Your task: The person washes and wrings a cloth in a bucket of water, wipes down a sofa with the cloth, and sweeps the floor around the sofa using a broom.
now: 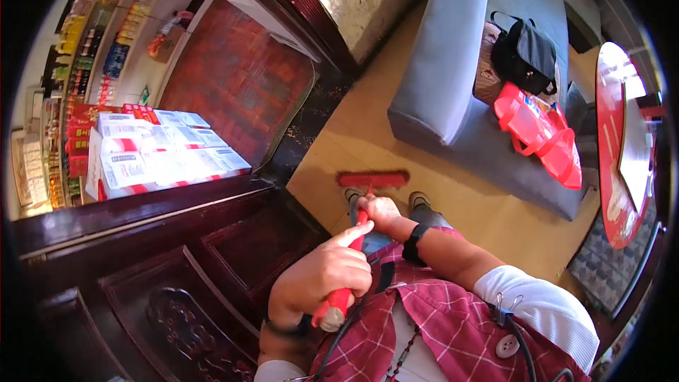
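A red broom stands with its wide head on the tan floor in front of my feet. Its red handle slants back toward my body. Lower on the handle, nearer the broom head, my right hand is wrapped round it. My left hand grips close to the handle's top end, index finger stretched along the handle. The worn end of the handle pokes out below that hand. Between broom head and my legs, the tips of my shoes show.
A dark carved wooden door is close on my left. Past it, white boxes are stacked before stocked shelves. A grey sofa holds a black backpack and a red bag. A round red table stands far right.
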`<state>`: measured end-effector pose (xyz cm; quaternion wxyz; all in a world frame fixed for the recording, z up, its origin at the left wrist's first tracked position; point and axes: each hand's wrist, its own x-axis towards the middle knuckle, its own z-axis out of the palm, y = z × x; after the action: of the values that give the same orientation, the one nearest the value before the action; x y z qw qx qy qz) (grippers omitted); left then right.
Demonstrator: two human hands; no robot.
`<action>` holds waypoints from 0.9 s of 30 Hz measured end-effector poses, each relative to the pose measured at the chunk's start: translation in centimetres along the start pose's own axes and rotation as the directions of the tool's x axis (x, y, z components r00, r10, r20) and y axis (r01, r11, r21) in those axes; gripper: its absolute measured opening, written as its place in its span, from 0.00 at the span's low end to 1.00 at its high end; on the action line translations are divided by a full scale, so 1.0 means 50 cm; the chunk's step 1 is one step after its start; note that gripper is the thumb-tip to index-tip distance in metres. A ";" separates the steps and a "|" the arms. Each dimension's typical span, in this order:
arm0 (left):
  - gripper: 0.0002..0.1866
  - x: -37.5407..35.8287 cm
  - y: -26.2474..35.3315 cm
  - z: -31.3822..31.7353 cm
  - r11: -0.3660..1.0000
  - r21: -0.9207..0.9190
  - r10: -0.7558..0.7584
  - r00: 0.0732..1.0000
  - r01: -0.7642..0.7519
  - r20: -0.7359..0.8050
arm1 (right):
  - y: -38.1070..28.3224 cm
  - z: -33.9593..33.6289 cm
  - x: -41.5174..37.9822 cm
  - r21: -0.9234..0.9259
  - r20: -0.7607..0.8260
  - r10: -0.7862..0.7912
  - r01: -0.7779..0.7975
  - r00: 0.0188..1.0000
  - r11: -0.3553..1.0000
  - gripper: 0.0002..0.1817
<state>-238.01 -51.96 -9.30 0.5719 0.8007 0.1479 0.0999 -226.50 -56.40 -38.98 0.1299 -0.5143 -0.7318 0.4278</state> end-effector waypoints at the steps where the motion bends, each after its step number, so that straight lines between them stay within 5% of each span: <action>1: 0.08 0.002 0.018 0.014 0.999 -0.025 -0.049 0.996 0.047 -0.077 | -0.006 -0.006 -0.018 -0.010 0.024 -0.053 0.054 0.998 0.999 0.13; 4: 0.07 -0.004 0.060 0.056 0.995 0.020 -0.096 0.970 0.103 -0.222 | -0.028 -0.014 -0.048 -0.054 0.022 -0.175 0.176 0.984 0.983 0.13; 8: 0.11 -0.025 0.112 0.124 0.966 0.023 -0.207 0.823 0.257 -0.529 | -0.058 0.003 -0.007 0.015 0.019 -0.229 0.228 0.973 0.973 0.10; 10: 0.11 -0.039 0.101 0.169 0.995 -0.079 -0.098 0.504 0.059 -0.858 | -0.088 -0.005 0.043 0.003 0.041 -0.252 0.252 0.967 0.968 0.09; 14: 0.03 -0.098 -0.015 0.233 0.969 0.127 0.076 0.232 0.214 -0.970 | -0.107 0.056 0.174 -0.045 0.084 -0.260 0.264 0.962 0.963 0.10; 16: 0.02 -0.114 -0.081 0.239 0.915 0.170 0.075 0.259 0.366 -0.963 | -0.071 0.140 0.250 -0.158 0.104 -0.242 0.256 0.965 0.954 0.08; 20: 0.02 -0.156 -0.164 0.274 0.913 0.120 -0.003 0.300 0.390 -0.954 | -0.024 0.202 0.257 -0.234 0.254 -0.291 0.351 0.922 0.907 0.08; 24: 0.02 -0.200 -0.082 0.369 0.900 0.026 -0.073 0.210 0.435 -0.975 | -0.037 0.256 0.089 -0.143 0.233 -0.271 0.308 0.934 0.941 0.13; 27: 0.02 -0.232 0.054 0.439 0.904 -0.159 -0.212 0.095 0.396 -0.973 | -0.078 0.260 -0.094 -0.253 0.481 -0.204 0.357 0.853 0.899 0.13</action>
<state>-241.31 -76.32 -13.79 0.2896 0.5362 0.6477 0.4573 -235.12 -67.24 -42.65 -0.0668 -0.3037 -0.8713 0.3796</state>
